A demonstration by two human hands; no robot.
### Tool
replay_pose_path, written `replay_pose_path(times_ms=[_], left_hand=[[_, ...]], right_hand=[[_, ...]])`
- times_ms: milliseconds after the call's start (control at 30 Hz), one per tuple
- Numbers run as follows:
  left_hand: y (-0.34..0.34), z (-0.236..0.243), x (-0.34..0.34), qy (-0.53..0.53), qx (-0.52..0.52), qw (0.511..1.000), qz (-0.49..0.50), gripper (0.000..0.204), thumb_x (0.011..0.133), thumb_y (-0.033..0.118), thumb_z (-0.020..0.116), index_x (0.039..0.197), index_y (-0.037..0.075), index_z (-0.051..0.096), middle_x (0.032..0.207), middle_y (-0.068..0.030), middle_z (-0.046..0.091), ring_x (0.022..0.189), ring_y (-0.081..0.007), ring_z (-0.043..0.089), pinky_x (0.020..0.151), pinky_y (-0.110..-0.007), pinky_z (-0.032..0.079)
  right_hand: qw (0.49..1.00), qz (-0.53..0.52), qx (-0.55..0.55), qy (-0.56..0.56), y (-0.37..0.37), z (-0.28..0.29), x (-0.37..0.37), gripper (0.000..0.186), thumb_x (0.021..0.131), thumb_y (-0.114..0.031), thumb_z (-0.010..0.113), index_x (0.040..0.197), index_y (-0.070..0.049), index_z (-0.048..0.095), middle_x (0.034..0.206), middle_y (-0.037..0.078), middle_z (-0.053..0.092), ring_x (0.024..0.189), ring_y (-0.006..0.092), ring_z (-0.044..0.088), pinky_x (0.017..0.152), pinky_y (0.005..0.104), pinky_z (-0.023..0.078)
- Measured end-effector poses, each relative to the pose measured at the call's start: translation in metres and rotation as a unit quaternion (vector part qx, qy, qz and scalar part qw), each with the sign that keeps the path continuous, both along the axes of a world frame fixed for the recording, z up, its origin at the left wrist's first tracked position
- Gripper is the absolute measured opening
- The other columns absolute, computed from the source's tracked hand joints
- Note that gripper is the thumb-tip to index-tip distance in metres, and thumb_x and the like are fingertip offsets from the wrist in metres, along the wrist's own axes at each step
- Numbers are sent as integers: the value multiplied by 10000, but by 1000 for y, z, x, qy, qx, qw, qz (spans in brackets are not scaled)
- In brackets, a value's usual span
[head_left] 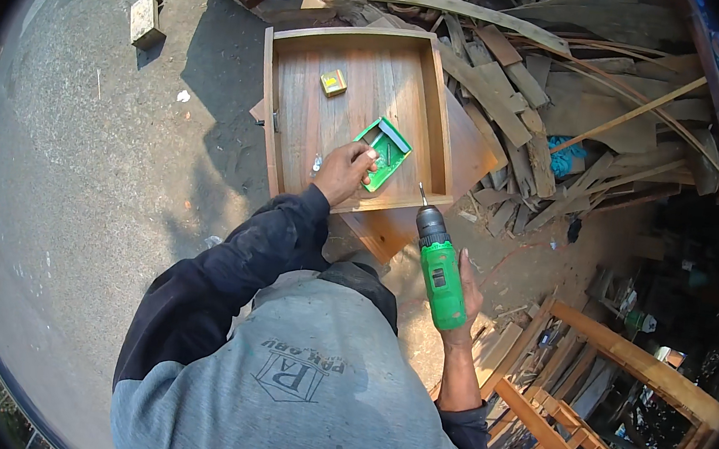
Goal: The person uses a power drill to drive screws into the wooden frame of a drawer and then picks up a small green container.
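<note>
Green drill (440,287) sits just right of center in the frame, gripped in the right hand (469,296), which is wrapped around its lower end, thumb up along the side. Its bit points toward the top of the frame, with the tip showing against the lower edge of a shallow wooden drawer (306,65).

Left hand (347,172) is near mid-frame, fingers curled over an open green box (382,175) inside that drawer. Honestly can't tell if those fingertips are pinched on something or just poking around. Looks like a few small dark and shiny bits in the box, too tiny to make out. Some little shiny pieces (318,163) lie just left of the hand too.

Further up in the drawer there's a small yellow box (333,82). Upper right is a big messy heap of scrap wood (512,109) with a blue cloth (564,158) stuck in it, lower right has a wooden frame (639,359), and a pale block (145,20) sits alone upper left.
</note>
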State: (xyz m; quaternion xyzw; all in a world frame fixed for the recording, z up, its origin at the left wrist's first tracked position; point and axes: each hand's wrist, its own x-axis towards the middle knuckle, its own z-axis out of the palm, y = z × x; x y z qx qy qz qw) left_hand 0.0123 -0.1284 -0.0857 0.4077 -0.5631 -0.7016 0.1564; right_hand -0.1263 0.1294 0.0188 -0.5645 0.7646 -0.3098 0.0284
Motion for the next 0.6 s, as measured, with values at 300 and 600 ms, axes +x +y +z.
replay_pose_path(times_ms=[300,600], left_hand=[[-38,-40,-54,-280,-551,650,-443,174,824,148,590,746,79,729,762,-132,719,722,-279,722,605,-396,567],[-27,-49,-80,-359,-488,661,-443,221,859,143,540,839,48,739,821,-162,723,769,-319,726,645,-429,575]], right_hand=[[984,-78,35,-157,-6,-15,-22,694,711,-73,788,1337,39,510,1380,222,535,1100,344,647,925,401,521],[980,-71,15,-187,13,-31,-56,616,762,-106,754,1310,55,524,1367,230,543,1092,348,653,911,399,531]])
